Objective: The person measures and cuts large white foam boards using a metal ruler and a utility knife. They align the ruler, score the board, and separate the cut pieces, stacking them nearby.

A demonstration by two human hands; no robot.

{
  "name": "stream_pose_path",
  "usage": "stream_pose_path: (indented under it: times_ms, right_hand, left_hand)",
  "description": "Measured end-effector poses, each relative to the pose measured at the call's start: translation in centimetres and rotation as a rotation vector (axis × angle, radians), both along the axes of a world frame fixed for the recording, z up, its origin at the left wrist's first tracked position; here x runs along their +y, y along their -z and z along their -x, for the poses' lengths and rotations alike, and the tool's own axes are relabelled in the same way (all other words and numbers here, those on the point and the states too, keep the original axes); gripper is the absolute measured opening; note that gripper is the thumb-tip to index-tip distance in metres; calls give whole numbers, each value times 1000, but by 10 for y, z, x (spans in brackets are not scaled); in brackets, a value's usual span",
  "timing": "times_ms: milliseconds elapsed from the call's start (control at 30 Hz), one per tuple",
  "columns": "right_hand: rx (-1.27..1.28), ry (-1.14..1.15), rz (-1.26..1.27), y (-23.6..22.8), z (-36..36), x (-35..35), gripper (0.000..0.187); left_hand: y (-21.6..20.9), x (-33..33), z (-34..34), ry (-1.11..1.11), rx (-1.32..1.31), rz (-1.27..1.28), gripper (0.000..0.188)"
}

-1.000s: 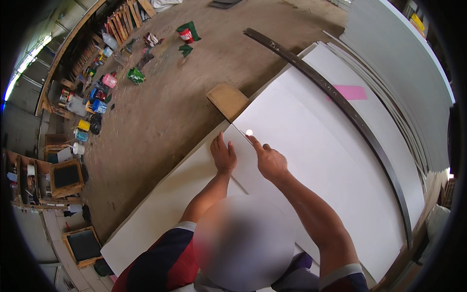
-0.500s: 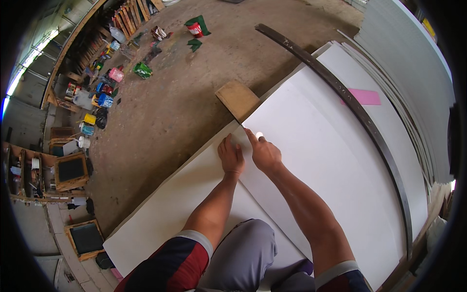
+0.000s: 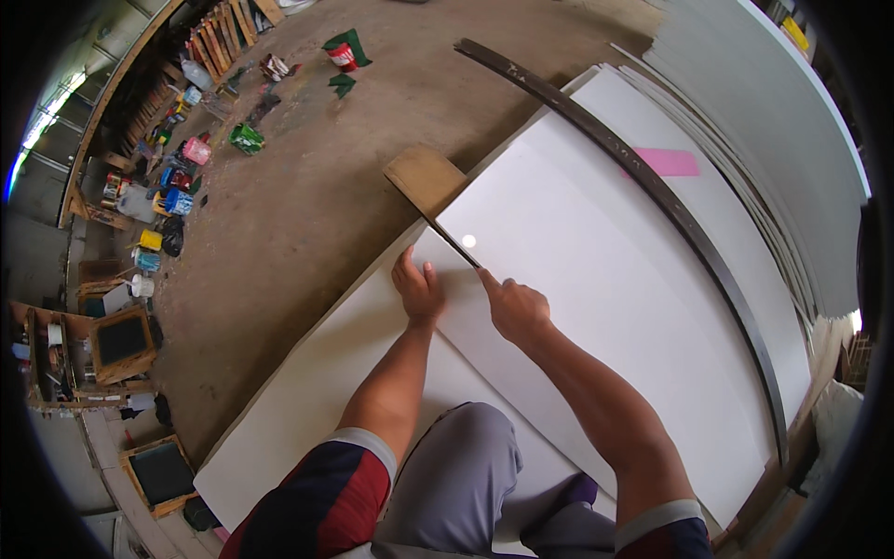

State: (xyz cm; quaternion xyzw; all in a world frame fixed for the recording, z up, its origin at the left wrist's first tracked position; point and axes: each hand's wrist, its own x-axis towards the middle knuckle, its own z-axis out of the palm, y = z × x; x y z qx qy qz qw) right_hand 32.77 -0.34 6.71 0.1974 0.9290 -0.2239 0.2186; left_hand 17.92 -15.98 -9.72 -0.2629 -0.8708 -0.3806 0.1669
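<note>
My left hand [image 3: 419,289] presses down on the white sheet [image 3: 577,289], near its far left edge, with its fingers stretched and the thumb apart. Just to its right, my right hand [image 3: 514,306] is closed, its index finger pointing forward and down onto the sheet. What the right hand grips is hidden by the fingers. From that fingertip a narrow dark line [image 3: 453,244], looking like a slit, runs to the sheet's far edge. A small bright round spot [image 3: 468,241] lies beside the line. My knee [image 3: 452,475] rests on the sheet.
A long dark bar [image 3: 643,172] lies across the sheet, near a pink strip [image 3: 672,162]. A brown board [image 3: 428,180] sticks out at the far edge. Grey sheets [image 3: 745,140] stand at right. Paint cans [image 3: 177,200] and framed screens [image 3: 124,337] line the left.
My right hand has drawn back toward me and to the right, and the dark line now shows behind its fingertip. My left hand stays on the sheet, thumb further apart. The view has shifted slightly.
</note>
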Motion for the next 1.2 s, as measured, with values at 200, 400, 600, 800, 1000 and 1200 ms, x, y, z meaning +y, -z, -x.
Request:
stream_pose_path:
  times_ms: [200, 400, 600, 800, 1000, 1200]
  right_hand:
    - [-67, -8, -22, -18, -113, 10, 67]
    - [-27, 137, 2, -36, -234, 23, 49]
    - [86, 436, -65, -76, -334, 36, 23]
    - [37, 509, -307, -161, -420, 19, 19]
    - [-39, 717, -453, -218, -510, -42, 17]
    - [-23, 829, -533, -256, -587, -80, 19]
  left_hand:
    - [15, -4, 12, -20, 20, 13, 63]
    - [-17, 4, 0, -177, 160, 486, 82]
    - [-79, 48, -136, 1056, -1, 296, 30]
    - [-136, 84, -278, 1454, -187, 804, 42]
    - [-182, 90, -388, 1557, -187, 1064, 61]
    - [-177, 77, -452, 1614, -171, 1033, 68]
